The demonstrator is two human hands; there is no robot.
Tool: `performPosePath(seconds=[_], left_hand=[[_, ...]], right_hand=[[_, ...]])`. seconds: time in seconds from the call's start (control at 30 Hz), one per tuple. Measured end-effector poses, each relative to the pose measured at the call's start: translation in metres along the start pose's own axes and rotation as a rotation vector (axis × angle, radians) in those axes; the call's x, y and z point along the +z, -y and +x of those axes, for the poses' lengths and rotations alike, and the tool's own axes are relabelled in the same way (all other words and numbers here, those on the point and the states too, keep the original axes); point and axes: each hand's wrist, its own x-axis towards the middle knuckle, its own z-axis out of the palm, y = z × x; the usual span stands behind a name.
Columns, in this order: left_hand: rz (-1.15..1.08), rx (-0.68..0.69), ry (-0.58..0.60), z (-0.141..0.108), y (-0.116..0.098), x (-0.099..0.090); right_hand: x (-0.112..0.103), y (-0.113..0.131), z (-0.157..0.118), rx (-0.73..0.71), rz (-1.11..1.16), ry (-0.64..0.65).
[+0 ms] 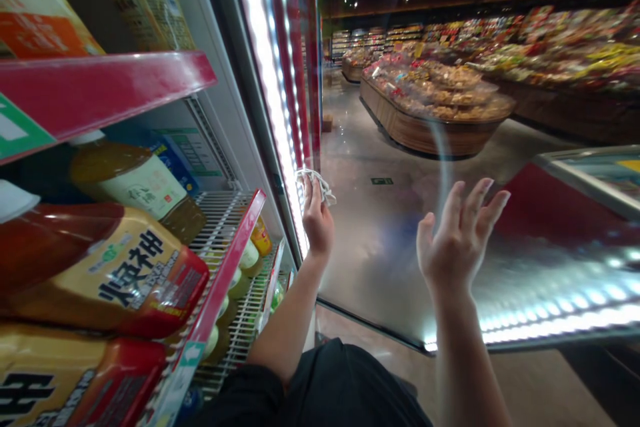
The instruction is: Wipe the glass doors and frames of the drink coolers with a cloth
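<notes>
My left hand (317,220) presses a crumpled white cloth (324,188) against the edge of the glass, beside the bright light strip (273,73) of the cooler. Its fingers point upward over the cloth. To the right, my right hand (457,233) is raised with its fingers spread in front of the glass door (380,253), holding nothing. Whether its fingertips touch the glass cannot be told. The glass shows faint smears and reflections near both hands.
Cooler shelves at the left hold large drink bottles (145,267), and a red shelf edge (230,267) juts toward my left arm. Through the glass are a rounded wooden produce stand (425,123) and a red-sided display case (545,207). The door's lit lower edge (550,333) runs at the lower right.
</notes>
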Motion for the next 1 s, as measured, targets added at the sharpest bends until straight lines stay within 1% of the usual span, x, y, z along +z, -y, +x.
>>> performPosePath(seconds=[0.1,0.17,0.27,0.33,0.4,0.47,0.57,0.63,0.73,0.8,0.9,1.0], left_hand=[[-0.04,0.003,-0.004,-0.006,-0.005,0.007],[-0.079,0.02,0.0,0.002,-0.007,0.007],[-0.11,0.025,0.029,0.021,-0.004,0.001],[-0.097,0.028,0.028,0.026,-0.002,-0.003],[-0.069,0.046,-0.001,0.021,-0.003,-0.002],[-0.052,0.085,-0.02,0.009,-0.009,0.004],[-0.061,0.156,0.021,-0.007,-0.021,0.014],[-0.071,0.172,0.062,-0.009,-0.024,0.017],[-0.078,0.168,0.117,-0.003,-0.021,0.014],[-0.062,0.174,0.135,-0.002,-0.017,0.011],[-0.013,0.2,0.118,-0.013,-0.014,0.009],[0.035,0.27,0.116,-0.028,-0.018,0.013]], right_hand=[[0.003,0.0,-0.001,0.013,0.012,0.014],[0.004,-0.001,-0.001,0.011,0.016,0.018],[0.004,-0.002,-0.001,0.003,0.012,0.023],[0.003,-0.002,-0.001,0.001,0.01,0.02],[0.001,-0.002,-0.001,0.009,0.011,0.018],[-0.001,-0.001,0.0,0.023,0.014,0.022],[-0.003,0.001,0.001,0.048,0.022,0.016],[-0.003,0.004,0.001,0.065,0.029,0.004],[-0.001,0.011,0.001,0.064,0.032,0.021],[0.0,0.016,0.002,0.053,0.041,0.074],[0.002,0.02,0.002,0.048,0.038,0.152],[0.003,0.018,0.0,0.032,0.011,0.148]])
